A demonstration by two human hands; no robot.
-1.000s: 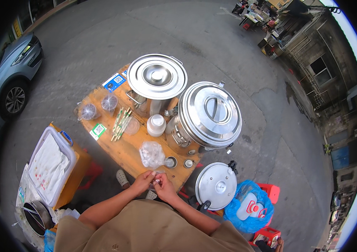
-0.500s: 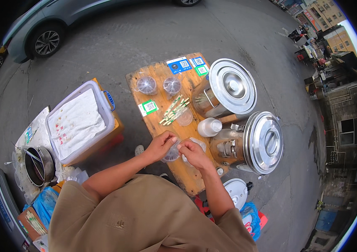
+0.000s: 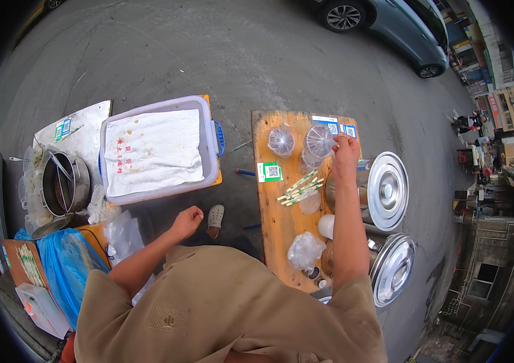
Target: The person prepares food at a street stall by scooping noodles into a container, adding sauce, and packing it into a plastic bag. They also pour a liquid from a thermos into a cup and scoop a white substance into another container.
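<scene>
Nearest, the left grip [image 3: 188, 222] hangs between a pale tub [image 3: 209, 148] and the wooden bench [image 3: 278, 233], fingers curled; whether their tips meet cannot be told. Farther out, a clear bag [image 3: 306, 251] lies on the bench, short of the wrapped straws [image 3: 301, 189]. Beyond them, the right grip [image 3: 346, 152] is bunched just right of a plastic-covered cup [image 3: 318, 142]; whether it pinches the film cannot be told. A second covered cup [image 3: 281, 141] stands left of that.
</scene>
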